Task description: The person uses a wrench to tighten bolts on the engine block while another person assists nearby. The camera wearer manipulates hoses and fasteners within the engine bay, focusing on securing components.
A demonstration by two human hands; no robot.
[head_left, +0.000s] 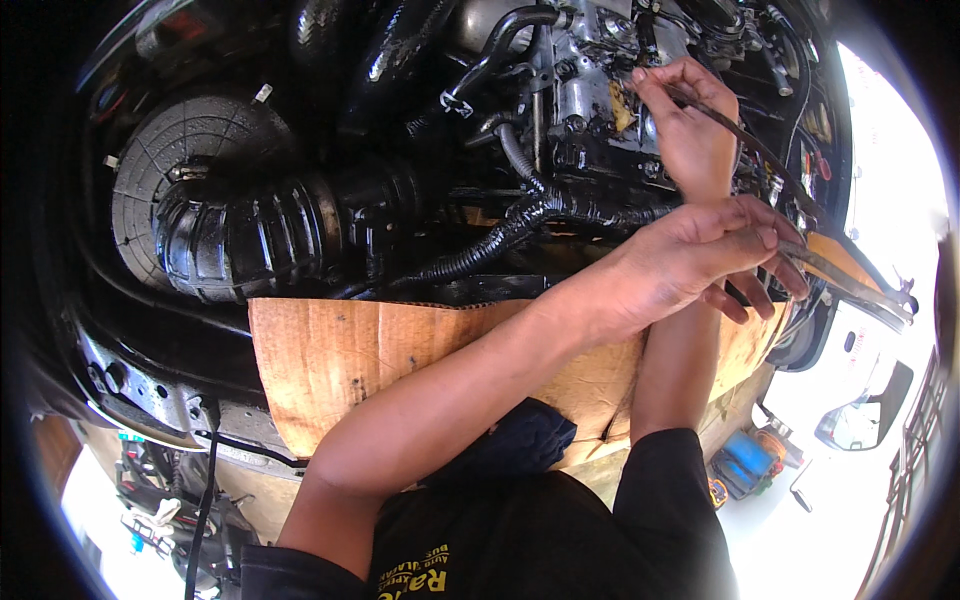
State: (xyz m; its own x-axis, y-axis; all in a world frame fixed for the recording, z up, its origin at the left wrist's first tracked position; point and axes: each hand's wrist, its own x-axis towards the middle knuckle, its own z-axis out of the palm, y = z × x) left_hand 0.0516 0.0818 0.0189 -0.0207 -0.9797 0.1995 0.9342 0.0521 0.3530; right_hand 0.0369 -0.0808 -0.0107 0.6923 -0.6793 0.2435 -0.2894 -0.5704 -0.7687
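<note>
My left hand (700, 250) reaches across to the right, thumb and forefinger pinching a grey-brown hose (845, 272); its other fingers hang loosely. Beyond it, my right hand (697, 125) is over the metal engine block (580, 100), fingers curled round a thin dark hose (765, 155). The tips of its thumb and forefinger come together close to a yellowish patch on the block. From that hand the dark hose slants down to the right, past my left hand. I cannot tell whether both hoses are one piece.
Brown cardboard (340, 350) covers the engine bay's near edge. On the left are a ribbed black intake duct (250, 235) and a round housing (145, 175). Corrugated cable conduit (480, 245) crosses the middle. A dark cloth (525, 437) lies by my body; a blue object (745, 462) stands lower right.
</note>
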